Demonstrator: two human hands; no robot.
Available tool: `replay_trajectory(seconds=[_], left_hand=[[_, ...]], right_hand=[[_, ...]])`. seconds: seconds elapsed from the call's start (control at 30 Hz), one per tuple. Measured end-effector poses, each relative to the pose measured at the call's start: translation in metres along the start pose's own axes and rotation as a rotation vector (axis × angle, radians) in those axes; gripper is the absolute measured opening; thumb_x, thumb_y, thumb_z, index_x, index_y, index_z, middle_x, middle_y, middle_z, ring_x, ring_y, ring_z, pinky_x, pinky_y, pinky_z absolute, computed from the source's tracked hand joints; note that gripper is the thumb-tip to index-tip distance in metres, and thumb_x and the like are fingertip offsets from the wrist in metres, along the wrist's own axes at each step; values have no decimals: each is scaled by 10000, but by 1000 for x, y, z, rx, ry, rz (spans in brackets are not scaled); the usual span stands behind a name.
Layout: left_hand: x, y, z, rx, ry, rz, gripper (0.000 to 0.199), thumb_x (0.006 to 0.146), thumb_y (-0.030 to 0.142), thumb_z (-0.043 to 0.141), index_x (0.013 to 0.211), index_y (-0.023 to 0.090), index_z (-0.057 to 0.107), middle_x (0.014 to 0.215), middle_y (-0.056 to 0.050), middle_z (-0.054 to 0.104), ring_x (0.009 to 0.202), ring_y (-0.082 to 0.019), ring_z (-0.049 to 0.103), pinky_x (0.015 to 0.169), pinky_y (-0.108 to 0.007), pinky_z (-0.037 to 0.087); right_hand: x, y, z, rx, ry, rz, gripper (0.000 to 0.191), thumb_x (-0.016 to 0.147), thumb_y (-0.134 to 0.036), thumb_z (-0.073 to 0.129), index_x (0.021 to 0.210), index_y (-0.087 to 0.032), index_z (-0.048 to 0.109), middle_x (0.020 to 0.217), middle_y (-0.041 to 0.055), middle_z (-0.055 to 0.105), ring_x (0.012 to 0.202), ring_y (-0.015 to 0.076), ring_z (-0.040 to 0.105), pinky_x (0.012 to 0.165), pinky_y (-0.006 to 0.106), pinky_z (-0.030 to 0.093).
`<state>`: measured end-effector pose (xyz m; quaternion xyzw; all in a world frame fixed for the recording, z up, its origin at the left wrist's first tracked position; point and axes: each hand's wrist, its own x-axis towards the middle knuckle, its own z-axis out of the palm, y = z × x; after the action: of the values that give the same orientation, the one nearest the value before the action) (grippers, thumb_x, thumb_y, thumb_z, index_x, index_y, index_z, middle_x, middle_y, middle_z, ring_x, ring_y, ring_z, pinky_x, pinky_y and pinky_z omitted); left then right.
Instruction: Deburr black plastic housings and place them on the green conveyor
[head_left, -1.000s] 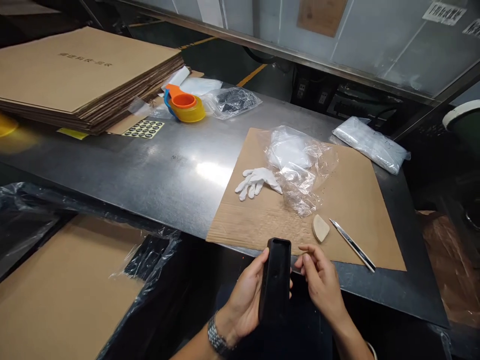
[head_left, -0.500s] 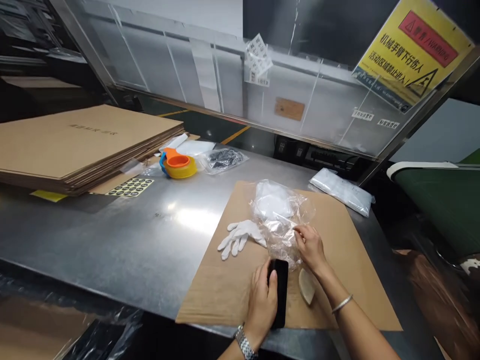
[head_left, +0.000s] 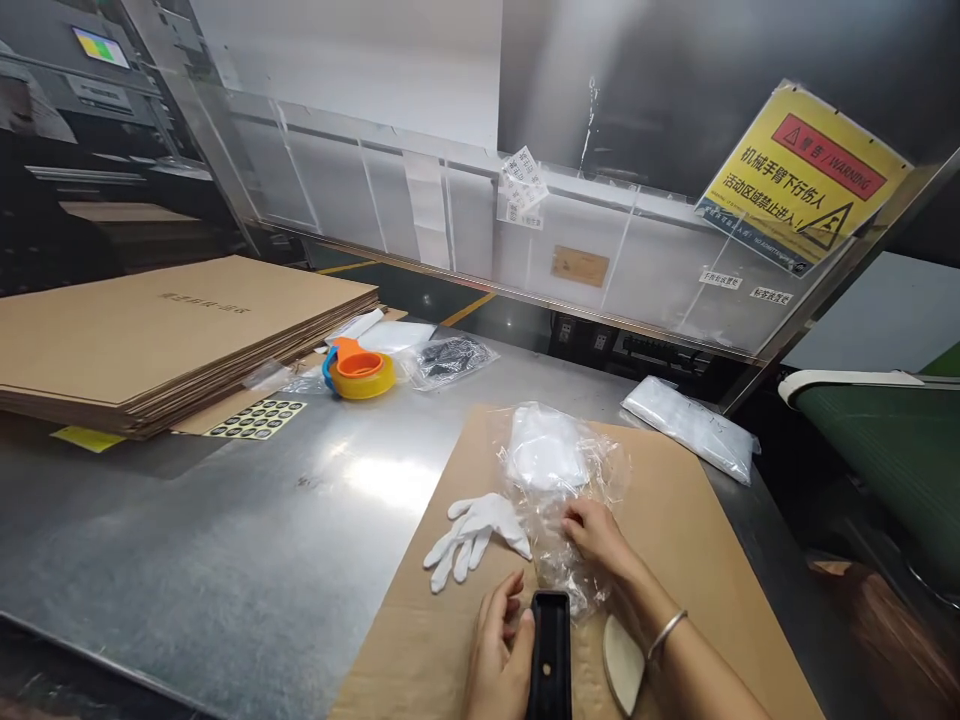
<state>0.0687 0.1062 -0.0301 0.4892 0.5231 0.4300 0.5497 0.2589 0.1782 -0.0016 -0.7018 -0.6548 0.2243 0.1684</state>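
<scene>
My left hand (head_left: 499, 650) holds a long black plastic piece (head_left: 550, 652) upright on its edge on the cardboard sheet (head_left: 697, 540) at the near side. My right hand (head_left: 596, 535) rests on a crumpled clear plastic bag (head_left: 559, 480) just beyond the black piece, fingers pinching the film. A white glove (head_left: 472, 535) lies to the left of the bag. A pale wedge-shaped block (head_left: 622, 665) sits beside my right wrist.
A tall stack of flat cardboard (head_left: 165, 335) fills the far left of the steel table (head_left: 225, 540). An orange and yellow tape dispenser (head_left: 358, 370), a sticker sheet (head_left: 256, 418) and bagged parts (head_left: 450, 358) lie behind. A white packet (head_left: 690, 425) lies at the far right.
The view has tilted up and nearer the table. My left hand turned the black piece so its hollow side faces up. My right hand stayed on the plastic bag.
</scene>
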Motion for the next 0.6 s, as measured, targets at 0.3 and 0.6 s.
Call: replay_trajectory(seconds=[0.3, 0.6], left_hand=[[11, 40, 5, -185, -82, -28, 421, 727, 394, 588, 1068, 147, 599, 900, -56, 606, 705, -165, 548, 636, -259, 450], [55, 61, 43, -269, -184, -42, 287, 700, 281, 620, 938, 121, 633, 676, -13, 602, 548, -131, 517, 507, -236, 390]], right_hand=[[1, 25, -4, 375, 86, 67, 266, 886, -329, 532, 1076, -145, 561, 1032, 47, 603, 846, 154, 608, 723, 339, 519], [-14, 2, -28, 577, 133, -36, 208, 878, -329, 545, 917, -129, 588, 862, 6, 613, 728, 118, 596, 668, 297, 503]])
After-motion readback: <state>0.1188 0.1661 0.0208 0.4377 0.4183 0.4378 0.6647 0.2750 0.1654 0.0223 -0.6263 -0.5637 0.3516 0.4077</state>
